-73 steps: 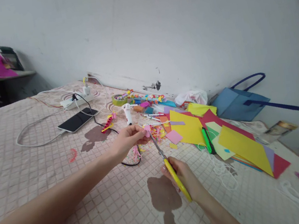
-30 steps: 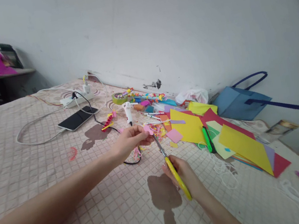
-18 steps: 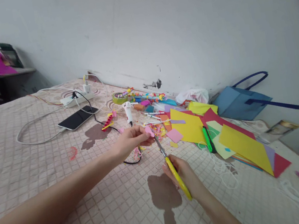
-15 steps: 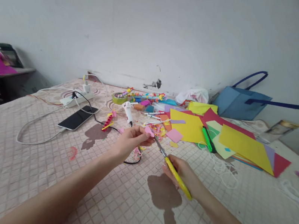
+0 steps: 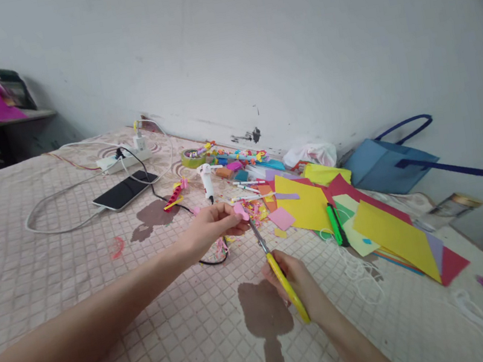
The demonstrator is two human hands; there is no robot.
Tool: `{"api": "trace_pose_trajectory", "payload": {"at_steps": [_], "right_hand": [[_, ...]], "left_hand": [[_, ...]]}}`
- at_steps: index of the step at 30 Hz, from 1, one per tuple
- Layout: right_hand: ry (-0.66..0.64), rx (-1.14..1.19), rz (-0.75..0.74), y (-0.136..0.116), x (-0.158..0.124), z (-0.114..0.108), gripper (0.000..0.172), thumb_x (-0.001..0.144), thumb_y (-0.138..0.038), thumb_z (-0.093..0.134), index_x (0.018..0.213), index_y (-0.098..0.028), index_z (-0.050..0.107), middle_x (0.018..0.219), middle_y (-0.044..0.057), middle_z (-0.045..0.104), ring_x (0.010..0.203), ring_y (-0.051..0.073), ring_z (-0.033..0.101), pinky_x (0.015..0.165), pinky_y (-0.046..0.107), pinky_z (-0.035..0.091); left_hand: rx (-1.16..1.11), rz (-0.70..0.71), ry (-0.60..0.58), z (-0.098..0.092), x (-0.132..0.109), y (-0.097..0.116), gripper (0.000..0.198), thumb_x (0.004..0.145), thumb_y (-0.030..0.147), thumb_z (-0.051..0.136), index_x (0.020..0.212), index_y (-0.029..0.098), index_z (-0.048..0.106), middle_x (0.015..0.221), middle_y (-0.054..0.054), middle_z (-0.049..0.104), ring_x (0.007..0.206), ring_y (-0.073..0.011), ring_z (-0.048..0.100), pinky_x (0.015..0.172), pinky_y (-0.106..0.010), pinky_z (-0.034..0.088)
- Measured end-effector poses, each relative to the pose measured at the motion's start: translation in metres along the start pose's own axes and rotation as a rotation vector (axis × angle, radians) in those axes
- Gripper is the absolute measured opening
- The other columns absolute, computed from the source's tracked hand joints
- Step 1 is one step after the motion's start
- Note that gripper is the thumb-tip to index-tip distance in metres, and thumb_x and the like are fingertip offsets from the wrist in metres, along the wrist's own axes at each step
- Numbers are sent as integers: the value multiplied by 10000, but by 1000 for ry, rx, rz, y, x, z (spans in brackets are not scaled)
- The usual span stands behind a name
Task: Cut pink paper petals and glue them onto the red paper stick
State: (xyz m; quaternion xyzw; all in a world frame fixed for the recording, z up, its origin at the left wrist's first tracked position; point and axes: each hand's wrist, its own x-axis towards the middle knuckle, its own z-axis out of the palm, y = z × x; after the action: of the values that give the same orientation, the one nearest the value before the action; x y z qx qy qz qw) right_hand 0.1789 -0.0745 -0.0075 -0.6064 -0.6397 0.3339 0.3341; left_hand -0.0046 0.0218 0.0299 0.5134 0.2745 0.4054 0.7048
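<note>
Between the thumb and fingers of my left hand [image 5: 218, 221] is a small pink piece of paper [image 5: 241, 210] with a rounded edge. My right hand [image 5: 295, 282] is closed around the yellow handles of a pair of scissors [image 5: 285, 281]. The metal blades point up and away, and their tips are at the lower edge of the pink paper. Whether the blades are fully closed is hard to see. Both hands are held over the quilted cloth. Just beyond them lie tiny coloured paper scraps [image 5: 255, 208] and a pink paper square [image 5: 282, 218].
A white glue gun [image 5: 207, 183] stands behind my left hand. Further left are a phone [image 5: 125, 191] and a power strip [image 5: 125, 159] with cables. To the right lie yellow sheets [image 5: 302, 202], a green cutter [image 5: 334, 224], white string [image 5: 360, 272] and a blue bag [image 5: 388, 165].
Almost nothing differs. The pink paper has turned slightly in my left fingers, and the scissors look a little more closed than before.
</note>
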Motion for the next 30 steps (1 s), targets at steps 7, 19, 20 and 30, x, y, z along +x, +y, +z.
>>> {"api": "trace_pose_trajectory", "payload": {"at_steps": [7, 19, 20, 30], "right_hand": [[25, 32, 18, 1, 1, 0, 311, 768, -472, 552, 642, -206, 453, 473, -67, 379, 381, 81, 342, 352, 195, 276], [22, 26, 14, -1, 0, -1, 295, 769, -446, 560, 646, -201, 449, 459, -78, 373, 360, 70, 325, 346, 192, 266], [25, 25, 13, -1, 0, -1, 298, 763, -451, 564, 646, -200, 454, 456, -78, 376, 360, 71, 329, 346, 193, 267], [13, -29, 26, -2, 0, -1, 290, 806, -424, 527, 652, -204, 419, 432, -92, 353, 332, 65, 322, 344, 189, 271]], "left_hand": [[17, -10, 11, 0, 0, 1, 192, 735, 279, 678, 735, 130, 557, 760, -46, 691, 729, -129, 650, 743, -279, 492], [-10, 4, 4, 0, 0, 2, 171, 742, 254, 670, 732, 128, 555, 760, -43, 689, 726, -125, 651, 734, -274, 492], [-11, 5, 8, 0, 0, 2, 171, 740, 251, 672, 730, 127, 555, 762, -44, 688, 727, -125, 652, 732, -272, 493], [-45, 13, 24, -1, 0, 2, 148, 737, 218, 671, 747, 111, 568, 765, -55, 694, 723, -128, 658, 734, -271, 507]]}}
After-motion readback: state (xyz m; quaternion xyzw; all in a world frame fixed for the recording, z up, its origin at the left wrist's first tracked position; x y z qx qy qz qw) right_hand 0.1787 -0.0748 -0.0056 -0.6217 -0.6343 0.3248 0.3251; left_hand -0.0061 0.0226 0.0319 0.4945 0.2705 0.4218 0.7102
